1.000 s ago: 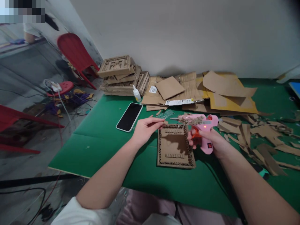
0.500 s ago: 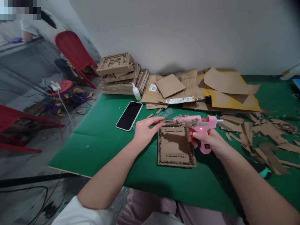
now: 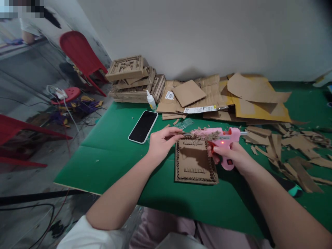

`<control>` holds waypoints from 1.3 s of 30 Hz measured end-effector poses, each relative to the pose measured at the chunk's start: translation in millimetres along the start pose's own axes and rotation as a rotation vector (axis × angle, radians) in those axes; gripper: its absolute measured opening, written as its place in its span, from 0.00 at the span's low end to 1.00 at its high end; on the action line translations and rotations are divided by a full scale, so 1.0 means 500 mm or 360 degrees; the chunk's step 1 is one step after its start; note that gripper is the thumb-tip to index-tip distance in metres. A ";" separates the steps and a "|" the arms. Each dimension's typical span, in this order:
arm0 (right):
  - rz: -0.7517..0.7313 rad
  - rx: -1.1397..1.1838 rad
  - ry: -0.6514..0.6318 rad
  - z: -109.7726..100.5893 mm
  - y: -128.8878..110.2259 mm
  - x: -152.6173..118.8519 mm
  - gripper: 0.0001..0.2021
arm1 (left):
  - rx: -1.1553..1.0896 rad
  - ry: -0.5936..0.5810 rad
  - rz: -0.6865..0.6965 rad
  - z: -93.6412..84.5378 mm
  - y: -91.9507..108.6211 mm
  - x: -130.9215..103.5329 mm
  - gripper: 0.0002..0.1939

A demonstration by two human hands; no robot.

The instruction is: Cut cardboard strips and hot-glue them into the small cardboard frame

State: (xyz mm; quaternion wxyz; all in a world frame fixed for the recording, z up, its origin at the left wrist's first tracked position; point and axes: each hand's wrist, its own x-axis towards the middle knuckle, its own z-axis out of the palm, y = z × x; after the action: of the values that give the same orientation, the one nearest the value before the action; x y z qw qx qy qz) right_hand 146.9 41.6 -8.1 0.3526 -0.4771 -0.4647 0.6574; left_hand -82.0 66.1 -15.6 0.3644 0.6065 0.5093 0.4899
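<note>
My right hand [image 3: 228, 152] is wrapped round a pink hot glue gun [image 3: 230, 138], a finger at its red trigger and a red light glowing on its side. Bits of cardboard cling to the gun's front, which points left. My left hand [image 3: 163, 140] pinches a thin dark cardboard strip [image 3: 185, 133] between thumb and fingers, close to the gun's tip. Below both hands lies a rectangular cardboard panel [image 3: 192, 160], edged with corrugated strips and bearing two short ridged strips inside. The gun hides the panel's upper right part, and the nozzle tip is hard to make out.
A phone [image 3: 143, 127] and a small white bottle [image 3: 150, 100] are on the green table [image 3: 111, 152]. Behind stand stacked cardboard panels [image 3: 127, 69] and flat cardboard sheets [image 3: 189, 93]. Cardboard scraps [image 3: 293, 145] litter the right side. Red chairs [image 3: 80, 52] and a person are at left.
Hardly anything differs: the view has shifted slightly. Both hands keep their places, with the glue gun and the strip still held above the panel's top edge.
</note>
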 end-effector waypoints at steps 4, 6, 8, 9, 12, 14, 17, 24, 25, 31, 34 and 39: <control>0.0003 -0.0013 -0.0031 0.001 -0.001 -0.001 0.15 | 0.0050 -0.0017 0.0024 -0.001 0.001 0.000 0.06; -0.0005 -0.0028 -0.0052 -0.002 0.001 -0.001 0.14 | -0.0014 -0.0050 0.0006 -0.001 0.000 0.002 0.06; -0.0008 -0.0042 -0.0072 -0.005 0.005 -0.001 0.14 | -0.0073 -0.0084 -0.0015 0.000 0.000 0.003 0.07; -0.0008 -0.0045 -0.0075 -0.007 0.006 -0.001 0.14 | -0.0082 -0.0098 -0.0031 0.000 0.000 0.003 0.08; -0.0005 -0.0061 -0.0073 -0.008 0.008 0.000 0.14 | -0.0076 -0.0116 -0.0085 -0.001 0.004 0.002 0.09; 0.0009 -0.0059 -0.0069 -0.007 0.008 0.001 0.14 | -0.0079 -0.0095 -0.0110 -0.001 0.004 0.001 0.10; 0.0010 -0.0018 -0.0064 -0.004 0.006 0.001 0.14 | -0.0099 -0.0050 -0.0123 -0.001 0.001 0.003 0.11; -0.0025 -0.0002 -0.0048 -0.002 0.005 0.001 0.13 | -0.0388 -0.0094 -0.0297 0.002 -0.007 0.009 0.10; -0.0025 0.0000 -0.0045 -0.001 0.004 0.001 0.13 | -0.0429 -0.0114 -0.0313 0.002 -0.007 0.010 0.10; -0.0047 -0.0050 0.0008 0.000 0.006 0.004 0.13 | -0.0589 -0.0181 -0.0439 0.000 -0.004 0.011 0.11; -0.0043 -0.0034 0.0004 -0.001 0.007 0.003 0.14 | -0.0593 -0.0245 -0.0441 0.000 -0.005 0.011 0.15; -0.0056 -0.0018 -0.0011 0.001 0.004 0.001 0.14 | -0.0547 -0.0204 -0.0375 0.002 -0.009 0.008 0.17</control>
State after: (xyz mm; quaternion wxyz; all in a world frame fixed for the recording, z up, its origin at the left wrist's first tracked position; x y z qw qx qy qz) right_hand 146.0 41.3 -10.4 0.3598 -0.4686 -0.4779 0.6501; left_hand -82.2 71.0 -19.3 0.5489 0.5015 0.4615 0.4840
